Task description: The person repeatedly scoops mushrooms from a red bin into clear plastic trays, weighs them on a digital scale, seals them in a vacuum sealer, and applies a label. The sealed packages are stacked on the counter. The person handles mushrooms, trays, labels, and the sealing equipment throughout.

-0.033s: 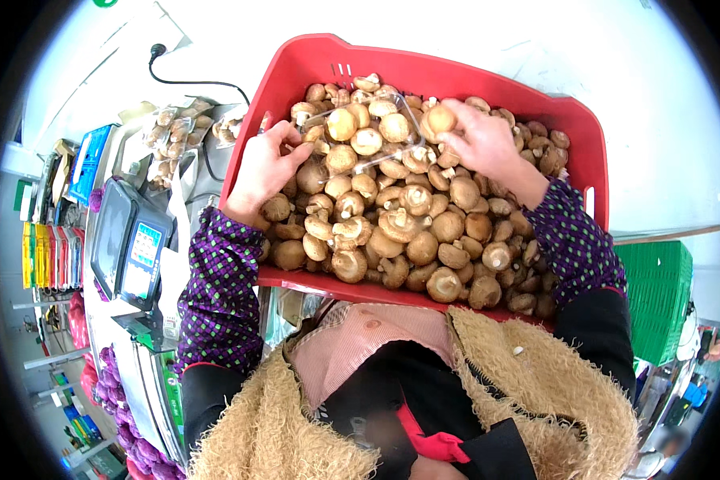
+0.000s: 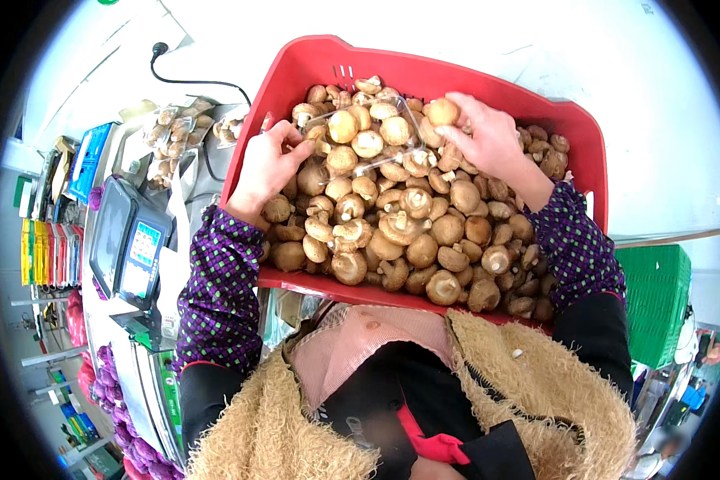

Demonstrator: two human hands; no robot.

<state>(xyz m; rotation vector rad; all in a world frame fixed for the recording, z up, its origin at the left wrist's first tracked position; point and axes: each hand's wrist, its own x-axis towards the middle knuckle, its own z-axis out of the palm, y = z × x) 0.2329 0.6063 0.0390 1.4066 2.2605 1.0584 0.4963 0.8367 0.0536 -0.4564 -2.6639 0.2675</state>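
Observation:
A red crate (image 2: 424, 72) full of brown mushrooms (image 2: 416, 200) stands in front of me. On the heap, toward the crate's far left, lies a clear plastic tray (image 2: 418, 136) with several mushrooms in it. My left hand (image 2: 274, 164) pinches at the tray's left edge, its fingertips partly hidden among the mushrooms. Just beyond the tray's right side, my right hand (image 2: 490, 138) holds one round mushroom (image 2: 442, 112) between thumb and fingers, cap showing, above the heap.
A scale with a lit screen (image 2: 142, 244) stands to the left. Behind it are bagged mushrooms (image 2: 168, 132) and a black power cord (image 2: 196, 81). At the right is a green crate (image 2: 654, 296). Purple net bags (image 2: 120, 408) hang at the lower left.
My right hand has shifted slightly farther from me with the mushroom in its fingers. The left hand and the tray have barely moved.

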